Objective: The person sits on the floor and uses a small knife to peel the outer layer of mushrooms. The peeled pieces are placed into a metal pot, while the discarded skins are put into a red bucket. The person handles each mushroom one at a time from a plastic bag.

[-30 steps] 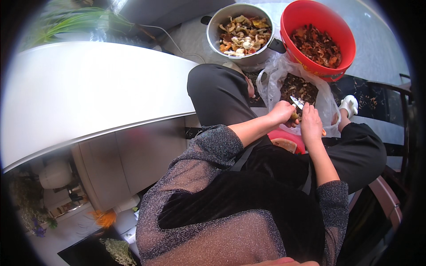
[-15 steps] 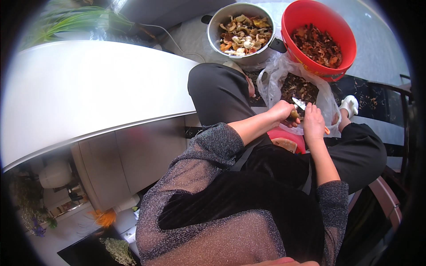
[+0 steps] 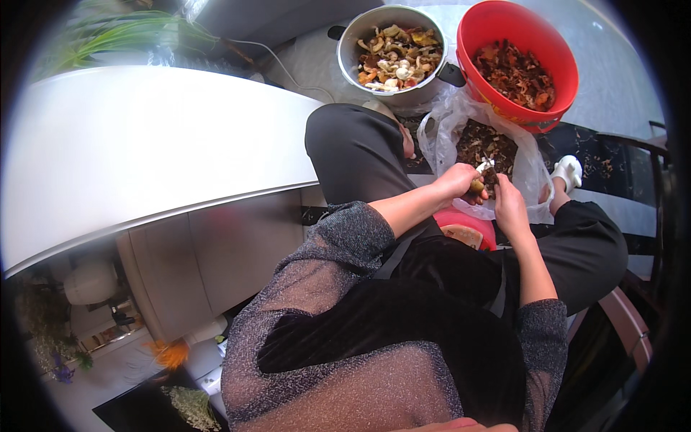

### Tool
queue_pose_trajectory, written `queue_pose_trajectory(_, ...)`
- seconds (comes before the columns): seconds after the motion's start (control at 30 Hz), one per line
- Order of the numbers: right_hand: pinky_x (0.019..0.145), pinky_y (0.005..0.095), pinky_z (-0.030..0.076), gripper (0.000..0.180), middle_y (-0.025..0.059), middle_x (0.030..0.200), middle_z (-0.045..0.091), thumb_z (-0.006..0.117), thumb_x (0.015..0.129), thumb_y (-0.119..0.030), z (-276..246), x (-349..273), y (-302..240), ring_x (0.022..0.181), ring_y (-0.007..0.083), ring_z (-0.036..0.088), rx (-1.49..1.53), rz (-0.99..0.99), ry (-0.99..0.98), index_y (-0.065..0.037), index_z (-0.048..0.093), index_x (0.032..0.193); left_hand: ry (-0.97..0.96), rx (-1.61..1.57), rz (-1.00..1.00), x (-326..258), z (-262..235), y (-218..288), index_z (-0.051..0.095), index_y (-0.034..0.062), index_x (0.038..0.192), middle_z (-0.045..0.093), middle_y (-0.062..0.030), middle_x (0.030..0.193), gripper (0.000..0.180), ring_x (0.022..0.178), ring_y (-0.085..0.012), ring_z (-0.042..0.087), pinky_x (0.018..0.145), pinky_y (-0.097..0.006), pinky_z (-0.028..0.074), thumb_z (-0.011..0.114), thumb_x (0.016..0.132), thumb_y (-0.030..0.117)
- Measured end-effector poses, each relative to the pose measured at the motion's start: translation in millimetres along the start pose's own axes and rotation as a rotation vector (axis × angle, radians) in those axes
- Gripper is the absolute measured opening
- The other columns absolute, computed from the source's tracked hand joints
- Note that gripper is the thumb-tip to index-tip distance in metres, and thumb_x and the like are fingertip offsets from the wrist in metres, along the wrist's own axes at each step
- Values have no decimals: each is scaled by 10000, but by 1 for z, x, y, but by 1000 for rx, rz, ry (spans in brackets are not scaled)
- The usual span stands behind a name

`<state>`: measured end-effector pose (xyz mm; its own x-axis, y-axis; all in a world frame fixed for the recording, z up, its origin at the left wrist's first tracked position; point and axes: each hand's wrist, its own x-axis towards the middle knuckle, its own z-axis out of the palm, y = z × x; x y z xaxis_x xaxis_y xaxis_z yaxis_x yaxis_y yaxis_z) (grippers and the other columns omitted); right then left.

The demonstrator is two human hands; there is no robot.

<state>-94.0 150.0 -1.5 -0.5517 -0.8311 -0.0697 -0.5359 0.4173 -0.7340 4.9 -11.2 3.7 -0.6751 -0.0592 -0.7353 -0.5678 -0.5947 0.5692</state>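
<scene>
My left hand [image 3: 461, 181] is closed round a brownish mushroom [image 3: 476, 186] above an open plastic bag. Close against it, my right hand [image 3: 509, 201] is closed on a small knife, whose handle is hidden by the fingers. A bright, pale piece [image 3: 486, 165] shows between the hands; blade or mushroom stem, I cannot be sure. Below them, the translucent white bag [image 3: 529, 155] holds dark, crumbly trimmings [image 3: 484, 144]. Beyond it stand a metal pot [image 3: 344, 61] of cleaned mushrooms [image 3: 396, 61] and a red bucket [image 3: 471, 29] of brown-orange mushrooms or pieces [image 3: 515, 75].
A white curved tabletop [image 3: 158, 137] fills the left side. Between my legs is a pink-red thing [image 3: 450, 216], partly hidden. Scraps lie on the black floor strip [image 3: 601, 162] near my white shoe [image 3: 568, 171]. A dark chair frame [image 3: 655, 165] stands at right.
My right hand has turned and drawn slightly down beside the mushroom. The clear view of the knife blade and its orange handle is gone. My left hand has barely moved.
</scene>
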Motion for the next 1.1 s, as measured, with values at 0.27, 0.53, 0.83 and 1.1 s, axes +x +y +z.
queue_pose_trajectory(0.27,701,516,452,120,282,851,608,456,974,-77,-14,-3,-17,848,477,597,180,75,-181,9,532,1011,-15,34,85,2,1,-2,560,-21,1008,696,-154,792,229,636,-227,662,590,-322,524,422,947,152)
queue_pose_trajectory(0.53,687,531,444,97,277,839,605,456,955,-62,-10,-1,-13,840,482,590,94,40,-128,2,522,983,-39,33,76,-4,3,2,597,-23,974,703,-154,795,262,634,-226,668,599,-318,528,418,960,168)
queue_pose_trajectory(0.83,709,548,457,78,286,856,612,454,909,-30,-13,0,-3,861,486,596,-75,80,-68,13,501,954,-20,46,24,0,0,0,572,-40,990,699,-182,787,229,632,-263,677,602,-345,559,438,957,143)
queue_pose_trajectory(1.1,706,557,457,97,295,862,620,443,948,-58,-9,1,-6,856,491,602,-53,133,-85,24,495,945,73,178,59,1,1,-1,573,-38,966,698,-162,753,229,574,-228,664,526,-332,518,462,933,160)
